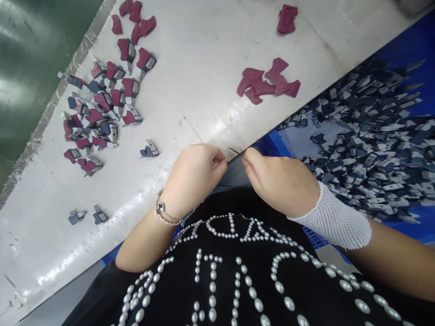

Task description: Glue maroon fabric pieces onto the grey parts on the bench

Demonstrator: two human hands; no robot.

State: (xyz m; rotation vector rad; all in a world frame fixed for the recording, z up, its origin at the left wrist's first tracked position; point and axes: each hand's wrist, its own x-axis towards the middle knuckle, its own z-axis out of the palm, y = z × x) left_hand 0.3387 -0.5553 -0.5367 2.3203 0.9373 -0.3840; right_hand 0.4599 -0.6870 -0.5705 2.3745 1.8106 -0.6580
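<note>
My right fingers (249, 156) pinch a small metal blade (235, 151), just beside my left fingers (219, 158), which are pressed together on something too thin to make out. Maroon-and-grey pieces (102, 106) lie on the worktop (190, 86), ahead and left of my fingers.

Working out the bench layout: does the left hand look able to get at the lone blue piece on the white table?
Likely yes: the left hand is close to the blue piece, and no other part lies between them on the table. Its fingertips are pinching something thin.
</note>
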